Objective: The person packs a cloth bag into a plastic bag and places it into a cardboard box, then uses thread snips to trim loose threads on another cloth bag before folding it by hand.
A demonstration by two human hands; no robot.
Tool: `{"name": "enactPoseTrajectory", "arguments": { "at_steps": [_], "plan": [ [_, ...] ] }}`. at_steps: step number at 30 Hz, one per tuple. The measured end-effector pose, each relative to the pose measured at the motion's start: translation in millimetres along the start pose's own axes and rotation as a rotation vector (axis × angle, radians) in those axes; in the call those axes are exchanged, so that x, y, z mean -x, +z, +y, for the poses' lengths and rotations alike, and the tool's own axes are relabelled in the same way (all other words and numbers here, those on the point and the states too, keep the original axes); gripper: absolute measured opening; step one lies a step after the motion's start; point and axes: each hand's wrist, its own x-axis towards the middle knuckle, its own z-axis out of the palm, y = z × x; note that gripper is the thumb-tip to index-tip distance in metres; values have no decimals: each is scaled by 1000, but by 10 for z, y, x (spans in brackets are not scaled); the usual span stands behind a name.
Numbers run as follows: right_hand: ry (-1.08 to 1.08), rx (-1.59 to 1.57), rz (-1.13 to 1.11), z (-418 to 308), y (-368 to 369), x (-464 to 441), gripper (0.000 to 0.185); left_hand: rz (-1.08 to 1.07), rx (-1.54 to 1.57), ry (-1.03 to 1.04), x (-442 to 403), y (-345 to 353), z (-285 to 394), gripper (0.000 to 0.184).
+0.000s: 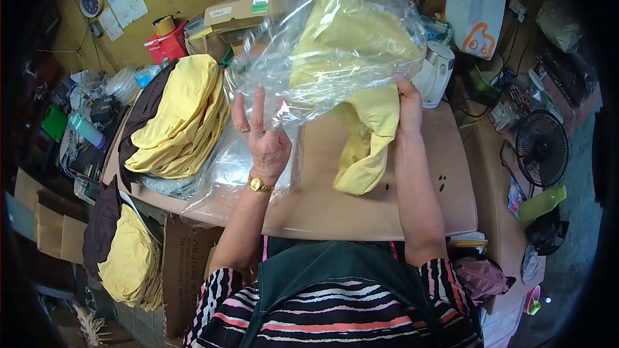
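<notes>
Surface (316, 209) is edged at six o'clock; yellow cloth (371, 132), hung twelve-to-six, is pinched by right fingers (406, 88); left fingers (257, 108) are part-spread, hold unclear.

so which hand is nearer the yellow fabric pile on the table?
Left: the left hand is to the right of the pile, apart from it. The right hand is farther right, at the partly bagged yellow cloth.
</notes>
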Motion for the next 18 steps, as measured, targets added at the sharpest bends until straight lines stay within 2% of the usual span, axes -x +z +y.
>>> {"name": "enactPoseTrajectory", "arguments": {
  "at_steps": [2,6,10,11,12,13,14,15,16,18],
  "plan": [
    [285,-168,-196,25,-24,-28,35,67,75,-47,-129,-17,-2,48],
    [432,-330,-276,141,149,76,42,219,403,-156,-291,-49,-144,53],
    [428,-252,-220,270,-26,58,39,68,193,82,-620,-357,-436,48],
    [355,-103,-209,268,-50,72,37,23,205,140,-719,-441,-404,48],
    [281,46,-198,272,-64,81,35,-333,275,41,-769,-574,-239,49],
    [283,46,-200,305,-89,83,35,-689,341,-62,-771,-646,-130,50],
    [261,191,-214,351,-127,75,32,-810,280,18,-732,-643,-107,73],
    [238,336,-224,381,-151,88,29,-811,280,16,-761,-649,-52,73],
    [241,337,-225,352,-69,157,29,-863,292,51,-819,-665,34,73],
    [458,478,-392,329,122,306,25,-916,303,82,-834,-590,144,72]
  ]
}}
